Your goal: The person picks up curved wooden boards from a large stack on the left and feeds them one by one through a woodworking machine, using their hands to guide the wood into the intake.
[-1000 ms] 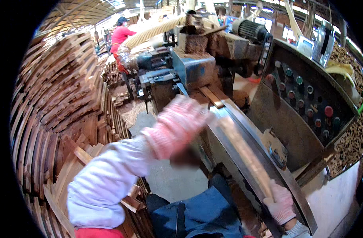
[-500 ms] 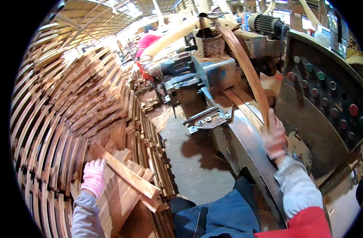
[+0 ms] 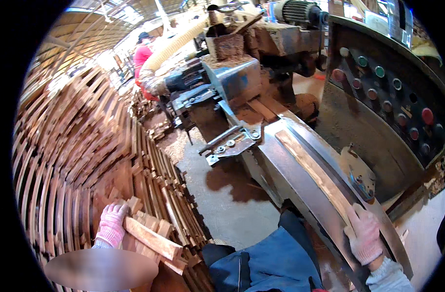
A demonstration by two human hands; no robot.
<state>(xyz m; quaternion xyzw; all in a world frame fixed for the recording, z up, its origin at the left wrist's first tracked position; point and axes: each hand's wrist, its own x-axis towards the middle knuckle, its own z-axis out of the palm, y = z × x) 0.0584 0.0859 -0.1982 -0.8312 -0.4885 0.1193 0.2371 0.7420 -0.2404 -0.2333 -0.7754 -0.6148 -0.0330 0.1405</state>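
My right hand (image 3: 366, 236), in a pale pink work glove, grips the near end of a curved wooden slat (image 3: 314, 171). The slat lies flat on the machine's smooth metal bed (image 3: 281, 163), its far end pointing at the cutting head. My left hand (image 3: 111, 221), gloved the same way, has its fingers closed over the upper end of a short curved wooden piece (image 3: 152, 237). That piece lies on top of a stack of similar ones at my left. A blurred oval hides part of my left forearm.
Another wood strip (image 3: 262, 110) sits by the sawdust-covered cutting head (image 3: 232, 80). A metal guide bracket (image 3: 230, 143) juts from the bed's left side. A button panel (image 3: 390, 92) stands at right. Tall stacks of curved slats (image 3: 62, 160) fill the left. A person in pink (image 3: 142, 56) is farther back.
My right hand has come down and nearer, and the slat it held raised now lies flat on the bed. My left fingers have closed over the end of the short piece. The view has shifted right.
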